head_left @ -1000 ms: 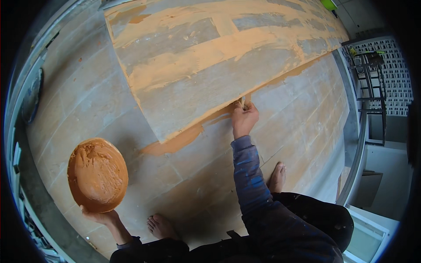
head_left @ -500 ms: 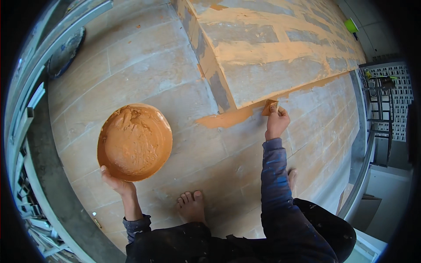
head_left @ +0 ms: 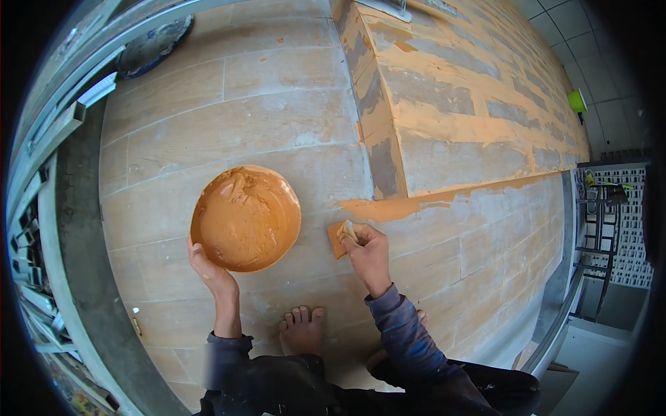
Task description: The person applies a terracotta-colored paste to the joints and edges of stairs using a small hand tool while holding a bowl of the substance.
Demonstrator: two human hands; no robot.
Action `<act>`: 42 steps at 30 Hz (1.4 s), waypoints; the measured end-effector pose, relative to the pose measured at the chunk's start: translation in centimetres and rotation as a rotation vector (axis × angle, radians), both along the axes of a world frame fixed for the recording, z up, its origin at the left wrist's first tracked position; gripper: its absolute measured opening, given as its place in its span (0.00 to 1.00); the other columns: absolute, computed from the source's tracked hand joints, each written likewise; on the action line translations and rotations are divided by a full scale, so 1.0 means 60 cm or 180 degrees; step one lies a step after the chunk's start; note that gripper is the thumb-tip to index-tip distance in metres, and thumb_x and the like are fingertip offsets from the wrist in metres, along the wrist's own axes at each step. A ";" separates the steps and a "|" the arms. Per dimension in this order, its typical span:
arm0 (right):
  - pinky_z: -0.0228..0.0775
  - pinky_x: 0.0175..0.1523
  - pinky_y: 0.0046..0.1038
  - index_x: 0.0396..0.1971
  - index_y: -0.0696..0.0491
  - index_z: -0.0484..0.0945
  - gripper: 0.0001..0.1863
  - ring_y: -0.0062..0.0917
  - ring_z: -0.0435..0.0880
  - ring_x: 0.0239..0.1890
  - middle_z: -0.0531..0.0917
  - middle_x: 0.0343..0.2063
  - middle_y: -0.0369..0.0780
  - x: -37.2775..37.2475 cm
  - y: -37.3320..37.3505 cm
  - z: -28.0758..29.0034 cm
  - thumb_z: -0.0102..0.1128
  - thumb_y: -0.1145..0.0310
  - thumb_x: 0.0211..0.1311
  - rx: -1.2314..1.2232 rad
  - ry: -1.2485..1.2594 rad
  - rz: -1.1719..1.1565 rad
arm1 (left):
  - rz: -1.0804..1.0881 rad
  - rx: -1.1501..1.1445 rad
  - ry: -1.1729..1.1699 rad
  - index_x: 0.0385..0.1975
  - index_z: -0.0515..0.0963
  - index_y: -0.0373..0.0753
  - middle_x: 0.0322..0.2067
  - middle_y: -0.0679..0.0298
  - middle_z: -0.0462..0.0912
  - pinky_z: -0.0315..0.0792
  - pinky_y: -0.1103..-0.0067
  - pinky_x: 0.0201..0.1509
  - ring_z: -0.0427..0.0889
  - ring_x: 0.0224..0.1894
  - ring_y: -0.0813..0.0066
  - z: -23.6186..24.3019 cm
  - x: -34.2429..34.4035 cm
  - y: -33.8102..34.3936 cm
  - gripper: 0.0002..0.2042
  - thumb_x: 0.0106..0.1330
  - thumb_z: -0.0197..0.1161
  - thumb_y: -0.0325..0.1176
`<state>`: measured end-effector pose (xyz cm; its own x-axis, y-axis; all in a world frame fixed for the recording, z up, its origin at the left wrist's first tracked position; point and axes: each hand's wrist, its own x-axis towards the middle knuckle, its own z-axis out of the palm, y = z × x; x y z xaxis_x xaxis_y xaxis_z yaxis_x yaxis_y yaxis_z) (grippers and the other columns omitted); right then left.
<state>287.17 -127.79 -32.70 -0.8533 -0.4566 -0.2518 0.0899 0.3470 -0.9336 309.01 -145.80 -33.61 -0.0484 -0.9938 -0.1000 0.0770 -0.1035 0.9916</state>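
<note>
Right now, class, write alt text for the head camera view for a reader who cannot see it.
A person crouches barefoot on a tiled floor, the left hand holding a round bowl of orange paste and the right hand pressing a small paste-coated pad to the floor beside a tiled step smeared with the same orange paste.

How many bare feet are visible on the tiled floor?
2: one bare foot between the forearms, toes toward the orange bowl; another foot mostly hidden under the right sleeve.

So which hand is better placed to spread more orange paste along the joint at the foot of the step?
Probably the right hand: it holds the small spreader on the floor beside the orange smear. The left hand grips the paste bowl.
</note>
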 end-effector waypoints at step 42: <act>0.77 0.51 0.39 0.30 0.55 0.81 0.04 0.41 0.83 0.47 0.87 0.31 0.43 -0.476 -0.322 -0.017 0.60 0.71 0.57 0.2724 0.4987 0.4800 | 0.1769 0.0467 0.0292 0.67 0.67 0.27 0.63 0.50 0.75 0.65 0.64 0.72 0.74 0.65 0.59 -0.068 0.098 0.146 0.31 0.80 0.40 0.51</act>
<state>258.59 -147.12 -33.74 0.1979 -0.9005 -0.3872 -0.8835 -0.3349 0.3274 314.90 -137.01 -37.71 0.4615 -0.8487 -0.2585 0.2440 -0.1587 0.9567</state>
